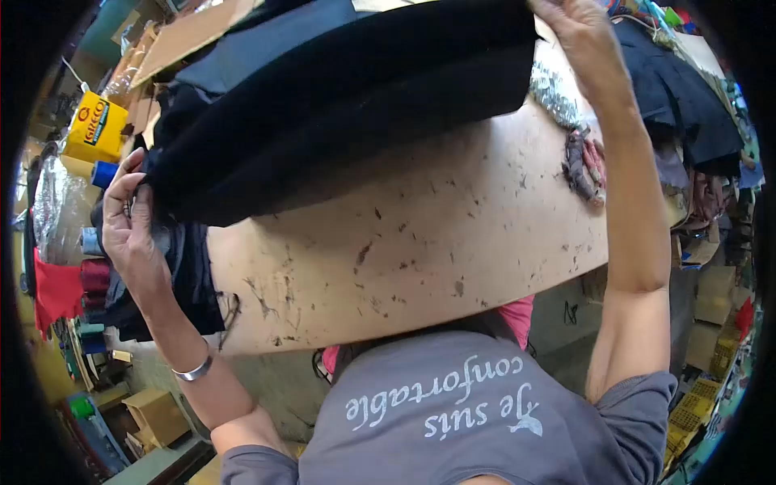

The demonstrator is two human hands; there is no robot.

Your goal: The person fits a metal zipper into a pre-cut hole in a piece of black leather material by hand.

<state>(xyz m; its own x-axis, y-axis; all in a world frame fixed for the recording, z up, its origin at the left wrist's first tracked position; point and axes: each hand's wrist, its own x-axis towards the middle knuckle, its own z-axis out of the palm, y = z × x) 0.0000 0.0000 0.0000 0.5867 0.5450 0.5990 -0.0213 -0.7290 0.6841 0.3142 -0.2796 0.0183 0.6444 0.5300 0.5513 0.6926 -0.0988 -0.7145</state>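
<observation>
A wide piece of black fabric (347,105) hangs stretched between my two hands above the far part of the table. My left hand (136,218) grips its left corner, thumb and fingers pinched together. At the upper right, my right hand (575,24) holds the opposite end near the top edge of the view; its fingertips are partly cut off. Dark folded cloth (182,275) lies on the table's left side, just below and beside my left hand. Small dark scraps are scattered over the pale tabletop (388,242).
Thread spools (93,240) stand along the left edge near a yellow box (95,128). Cardboard (190,36) rises at the back left. A clear plastic bundle (556,93) and rolled cloth strips (584,166) lie at right, before a dark fabric pile (679,97).
</observation>
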